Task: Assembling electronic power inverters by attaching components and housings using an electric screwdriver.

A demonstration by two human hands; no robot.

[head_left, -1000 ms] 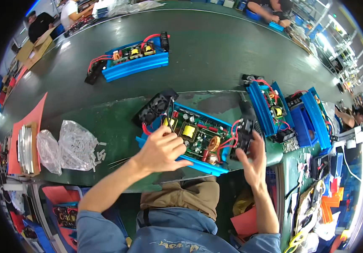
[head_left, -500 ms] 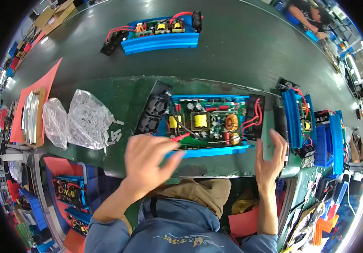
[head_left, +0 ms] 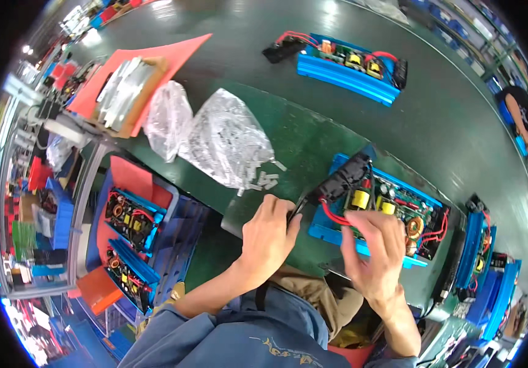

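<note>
An open blue-cased circuit board unit [head_left: 393, 202], with yellow transformers and a copper coil [head_left: 415, 228], lies on the green bench at a slant. Its black end panel with fans [head_left: 345, 179] is tipped up off the case's left end. My left hand [head_left: 269, 238] is closed on the near edge of that panel. Red wires [head_left: 332, 214] run from the panel toward the board. Over the case's near side is my right hand [head_left: 374, 254], its thumb and forefinger curled round the wires' right end. It partly covers the board.
Left of the unit lies a clear bag of small pale pieces [head_left: 227, 144], some spilled out. Beyond stands a cardboard box of metal strips [head_left: 126, 95]. Another blue unit [head_left: 350, 70] sits at the back; more stand at right [head_left: 474, 251]. A bin [head_left: 169, 196] holds units at lower left.
The view has turned, so the bench now slants. My left hand has closed on the fan panel's edge, and the panel has shifted. My right hand has moved from the unit's right end to the red wires.
</note>
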